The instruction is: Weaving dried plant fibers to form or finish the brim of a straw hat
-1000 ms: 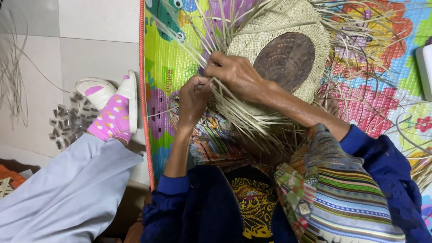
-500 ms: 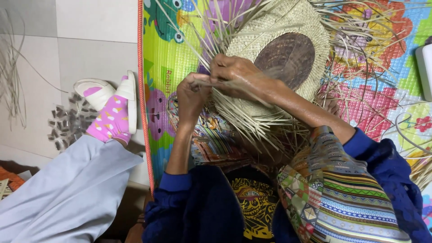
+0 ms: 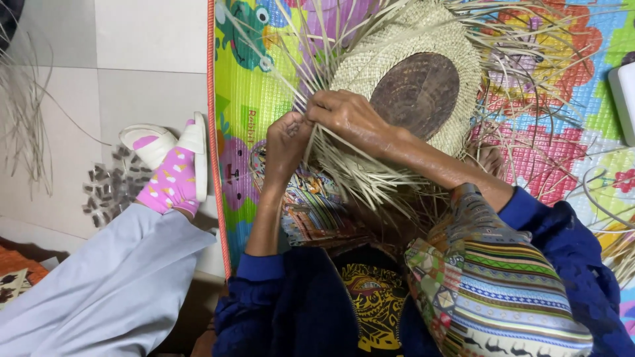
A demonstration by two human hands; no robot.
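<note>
Floor: pale tiled floor, left part of the scene. Lying on it: a bright play mat with an orange edge, covering the right part; a bundle of loose dry straw strips at the far left; a white sandal worn over a pink sock, just beside the mat's edge. On the mat: scattered straw strips, far right.

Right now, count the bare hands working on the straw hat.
2. The left hand pinches loose straw strips at the woven hat's brim; the right hand lies beside it on the brim.
</note>
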